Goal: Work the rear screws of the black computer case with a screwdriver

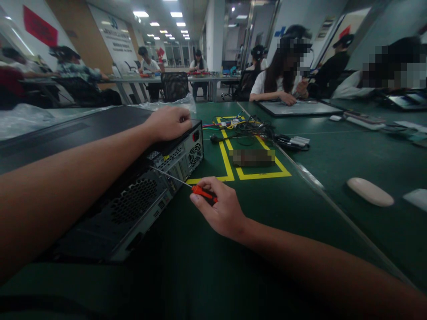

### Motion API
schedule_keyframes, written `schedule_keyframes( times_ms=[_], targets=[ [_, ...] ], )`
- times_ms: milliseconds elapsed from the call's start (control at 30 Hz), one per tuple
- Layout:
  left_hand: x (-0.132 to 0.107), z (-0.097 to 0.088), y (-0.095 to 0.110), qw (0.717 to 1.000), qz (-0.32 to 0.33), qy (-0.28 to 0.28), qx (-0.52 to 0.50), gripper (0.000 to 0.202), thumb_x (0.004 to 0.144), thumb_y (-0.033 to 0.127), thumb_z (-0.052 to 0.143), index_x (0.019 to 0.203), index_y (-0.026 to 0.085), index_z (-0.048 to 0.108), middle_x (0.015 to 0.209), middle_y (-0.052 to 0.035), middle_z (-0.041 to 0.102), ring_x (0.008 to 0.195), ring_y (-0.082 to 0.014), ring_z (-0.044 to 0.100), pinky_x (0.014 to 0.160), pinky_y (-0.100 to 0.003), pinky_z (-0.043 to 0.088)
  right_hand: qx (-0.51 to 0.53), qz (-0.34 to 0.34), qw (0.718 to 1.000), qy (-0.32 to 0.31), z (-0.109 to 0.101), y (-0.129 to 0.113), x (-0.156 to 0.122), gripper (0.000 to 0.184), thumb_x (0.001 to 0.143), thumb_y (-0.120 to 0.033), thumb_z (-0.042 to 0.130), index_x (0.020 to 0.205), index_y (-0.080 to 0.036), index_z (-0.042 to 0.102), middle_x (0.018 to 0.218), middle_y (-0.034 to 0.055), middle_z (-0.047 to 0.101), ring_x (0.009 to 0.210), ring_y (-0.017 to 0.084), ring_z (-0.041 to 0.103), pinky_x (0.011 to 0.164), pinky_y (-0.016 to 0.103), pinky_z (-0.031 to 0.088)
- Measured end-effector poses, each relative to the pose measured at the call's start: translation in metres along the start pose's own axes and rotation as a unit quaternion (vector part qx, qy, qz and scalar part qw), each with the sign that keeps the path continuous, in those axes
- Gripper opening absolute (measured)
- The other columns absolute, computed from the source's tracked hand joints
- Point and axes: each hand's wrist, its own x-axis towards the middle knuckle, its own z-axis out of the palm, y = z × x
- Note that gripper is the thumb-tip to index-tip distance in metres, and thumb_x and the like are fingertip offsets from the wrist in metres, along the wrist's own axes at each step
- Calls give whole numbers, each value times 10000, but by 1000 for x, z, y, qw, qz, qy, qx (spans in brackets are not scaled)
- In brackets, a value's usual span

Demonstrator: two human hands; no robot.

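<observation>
A black desktop computer case (100,146) lies flat on the green table (213,266), its rear panel with vents and a fan grille facing me. My left hand (168,123) rests closed over the case's top far corner, fingers curled on its edge. My right hand (220,209) grips a red-handled screwdriver (203,192). The thin shaft runs up and left, and its tip meets the rear panel near the top edge.
A yellow taped rectangle (230,173) marks the table beside the case, with a tangle of cables (247,126) behind it. A white mouse (370,192) lies at right. Clear plastic wrap (26,120) lies at left. Other people sit working at tables beyond.
</observation>
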Motion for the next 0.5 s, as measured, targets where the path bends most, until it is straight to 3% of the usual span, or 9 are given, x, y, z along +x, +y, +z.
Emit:
schedule_keyframes(
  times_ms=[267,500],
  targets=[
    [3,2,-5,1000,8,5,-26,309,939,373,602,1032,218,853,905,-110,746,917,-296,657,862,-425,440,2,-9,1000,2,0,0,0,199,1133,-434,695,1149,-247,762,1072,67,833,958,233,773,887,391,621],
    [2,2,-3,1000,14,9,-18,306,955,363,588,1001,204,845,881,-110,739,868,-286,648,824,-423,439,24,-1,1000,4,1,-1,-1,160,1041,-357,765,1115,-268,655,1005,26,808,869,205,765,830,358,611]
  ],
)
